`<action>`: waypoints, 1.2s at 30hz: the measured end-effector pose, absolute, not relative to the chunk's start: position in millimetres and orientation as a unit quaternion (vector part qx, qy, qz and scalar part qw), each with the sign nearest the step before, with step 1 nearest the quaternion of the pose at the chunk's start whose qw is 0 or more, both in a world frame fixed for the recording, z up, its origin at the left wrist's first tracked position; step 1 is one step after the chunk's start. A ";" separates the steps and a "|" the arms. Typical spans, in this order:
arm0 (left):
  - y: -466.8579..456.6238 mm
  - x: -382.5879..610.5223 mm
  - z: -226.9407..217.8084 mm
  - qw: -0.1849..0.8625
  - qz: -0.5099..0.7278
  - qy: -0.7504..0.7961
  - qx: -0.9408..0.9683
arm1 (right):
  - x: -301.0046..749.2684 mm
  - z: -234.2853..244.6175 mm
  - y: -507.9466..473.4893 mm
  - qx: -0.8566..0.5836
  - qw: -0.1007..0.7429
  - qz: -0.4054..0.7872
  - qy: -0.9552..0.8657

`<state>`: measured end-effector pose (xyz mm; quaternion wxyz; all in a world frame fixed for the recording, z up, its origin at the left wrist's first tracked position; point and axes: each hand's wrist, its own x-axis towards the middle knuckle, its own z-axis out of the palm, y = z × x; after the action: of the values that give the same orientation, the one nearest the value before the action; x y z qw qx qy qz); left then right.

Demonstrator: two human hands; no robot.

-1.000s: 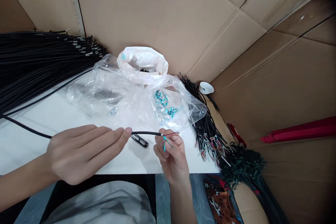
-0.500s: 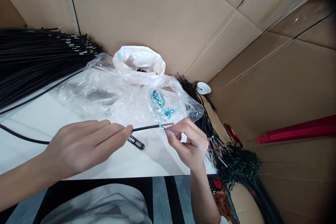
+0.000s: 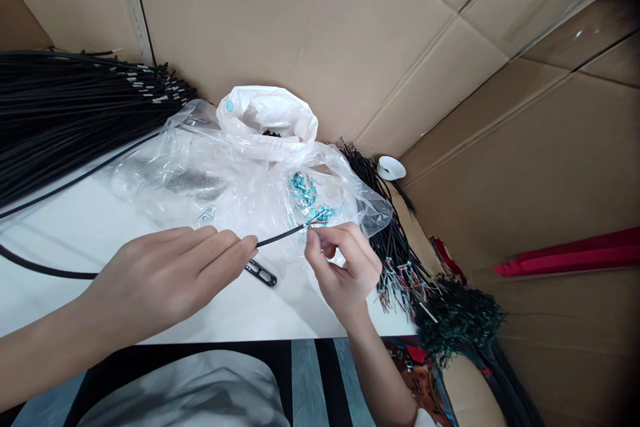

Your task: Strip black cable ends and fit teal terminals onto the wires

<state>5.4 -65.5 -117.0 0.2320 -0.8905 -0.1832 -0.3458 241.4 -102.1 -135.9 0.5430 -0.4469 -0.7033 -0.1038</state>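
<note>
A black cable (image 3: 280, 236) runs out of my left hand (image 3: 180, 277), whose fingers are wrapped over it. Its far end is stripped, with thin coloured wires fanning out near the sheath edge. At that end my right hand (image 3: 345, 267) pinches thumb against forefinger, on the wires; exactly which strands it grips is too small to tell. The cable bends slightly upward between the two hands. Beneath the left fingertips, small black thread snips (image 3: 261, 273) lie on the white table (image 3: 220, 320), partly hidden by the hand.
Black cables (image 3: 75, 127) are heaped at left. Clear plastic bags (image 3: 240, 187) hold small teal-and-metal pieces (image 3: 305, 190); behind stands a white bag (image 3: 270, 113). Cables with bared wires (image 3: 405, 280), a white cup (image 3: 391, 168) and a dark green wire bundle (image 3: 460, 317) are at right. Cardboard walls (image 3: 350, 33) enclose the table.
My right hand has shifted left and slightly up, to the edge of the cable's sheath. The cable end now bends upward, while my left hand stays nearly in place.
</note>
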 end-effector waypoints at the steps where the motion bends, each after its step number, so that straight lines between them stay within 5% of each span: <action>1: -66.1 5.9 -117.0 0.231 -0.343 -0.187 -0.891 | 238.6 -137.6 -101.4 -0.448 0.544 -0.103 -0.702; 14: -64.7 4.6 -118.1 0.211 -0.346 -0.225 -0.886 | 257.7 -129.6 -91.4 -0.551 0.542 -0.117 -0.623; 21: -61.4 3.3 -120.0 0.209 -0.362 -0.240 -0.876 | 314.6 -125.2 -44.6 -0.723 0.226 -0.050 -0.651; 26: -58.0 4.8 -121.0 0.211 -0.349 -0.241 -0.880 | 314.2 -136.3 -28.2 -0.731 0.105 -0.044 -0.673; 29: -56.6 6.2 -121.4 0.208 -0.344 -0.236 -0.885 | 313.6 -134.1 -31.3 -0.729 0.136 -0.050 -0.669; 34: -54.3 6.0 -120.2 0.193 -0.332 -0.269 -0.883 | 290.9 -133.3 -72.7 -0.607 0.422 -0.188 -0.646; 36: -52.7 4.8 -117.0 0.193 -0.323 -0.278 -0.884 | 267.0 -141.6 -97.7 -0.522 0.445 -0.200 -0.699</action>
<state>4.8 -52.7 -117.0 0.1927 -0.8838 -0.2784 -0.3228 267.0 -97.7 -141.6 0.4451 -0.5222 -0.6993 -0.2003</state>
